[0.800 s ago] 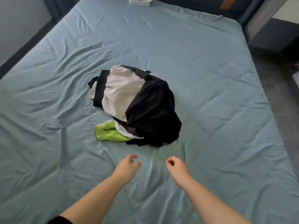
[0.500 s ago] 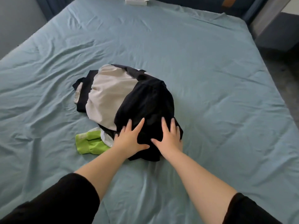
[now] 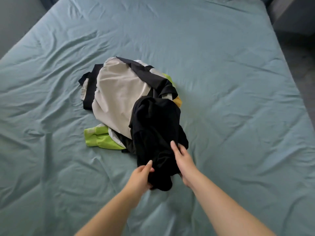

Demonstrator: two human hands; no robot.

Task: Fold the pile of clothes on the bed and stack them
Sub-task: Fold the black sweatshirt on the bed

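Hands: left hand [image 3: 141, 176] and right hand [image 3: 183, 159] grip black garment [image 3: 156, 130].
Advice: lift it clear of pile [image 3: 119, 94], spread flat on bed [image 3: 230, 74].

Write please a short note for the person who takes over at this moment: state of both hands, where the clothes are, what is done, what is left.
Left hand pinches the near end of the black garment, thumb on top. Right hand grips its right edge.
The garment lies partly on the pile in the middle of the bed; a light grey piece and a neon green piece are in the pile too.
Done: nothing folded, no stack.
Left: fold every piece, then stack.
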